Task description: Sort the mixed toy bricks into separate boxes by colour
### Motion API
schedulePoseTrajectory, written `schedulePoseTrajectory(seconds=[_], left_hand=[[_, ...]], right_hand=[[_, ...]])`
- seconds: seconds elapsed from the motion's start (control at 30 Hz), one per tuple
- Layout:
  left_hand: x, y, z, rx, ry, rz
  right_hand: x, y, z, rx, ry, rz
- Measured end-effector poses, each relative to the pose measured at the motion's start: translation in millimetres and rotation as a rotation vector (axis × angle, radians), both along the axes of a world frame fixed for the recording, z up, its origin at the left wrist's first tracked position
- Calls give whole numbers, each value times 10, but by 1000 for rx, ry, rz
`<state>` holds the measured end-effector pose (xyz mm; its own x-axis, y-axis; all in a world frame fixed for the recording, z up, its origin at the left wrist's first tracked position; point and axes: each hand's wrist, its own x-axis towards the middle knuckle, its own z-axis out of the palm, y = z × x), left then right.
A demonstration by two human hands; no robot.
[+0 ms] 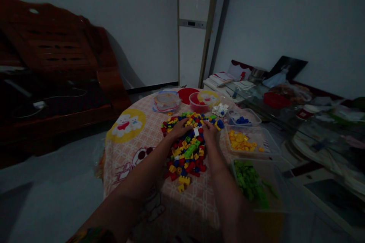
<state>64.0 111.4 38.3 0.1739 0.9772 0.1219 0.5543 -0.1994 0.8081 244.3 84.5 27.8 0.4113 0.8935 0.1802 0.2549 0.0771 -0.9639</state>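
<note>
A heap of small red, yellow, blue and green toy bricks point(188, 152) lies on a round table with a pink patterned cloth point(134, 136). My left hand point(179, 128) rests palm down on the far left of the heap, fingers curled among the bricks. At the heap's far right my right hand point(210, 131) also lies on the bricks, fingers bent over them. The room is dim, and I cannot make out what, if anything, either hand holds.
Clear tubs stand to the right: yellow bricks point(242, 141), green bricks point(252, 182), blue bricks point(242, 120). A tub with red bricks point(199, 103), a lidded tub point(166, 101) and white pieces point(220, 110) sit behind. A cluttered glass table point(308, 121) is right, a wooden bench point(57, 76) left.
</note>
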Motion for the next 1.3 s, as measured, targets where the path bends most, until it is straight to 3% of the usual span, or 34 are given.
schedulePoseTrajectory(seconds=[0.1,0.2,0.3,0.43,0.53,0.73,1.0,1.17,1.3], left_hand=[[81,129,129,41,-20,-117],[-9,110,240,147,-15,-129],[-289,21,237,250,28,87],[-714,-50,36,255,94,434],[-860,-12,-125,176,138,459],[-733,229,-173,118,201,277],[-407,403,-102,114,215,202],[-360,395,-134,246,138,351],[-412,423,-147,196,157,384]], right_hand=[[32,62,52,46,29,45],[88,-84,61,79,-15,-48],[153,-371,33,79,-90,-160],[187,-674,-10,108,-170,-222],[188,-734,-58,111,-207,-274],[213,-732,-203,135,-274,-288],[204,-778,-224,126,-291,-253],[211,-782,-217,139,-287,-245],[219,-781,-215,142,-296,-226]])
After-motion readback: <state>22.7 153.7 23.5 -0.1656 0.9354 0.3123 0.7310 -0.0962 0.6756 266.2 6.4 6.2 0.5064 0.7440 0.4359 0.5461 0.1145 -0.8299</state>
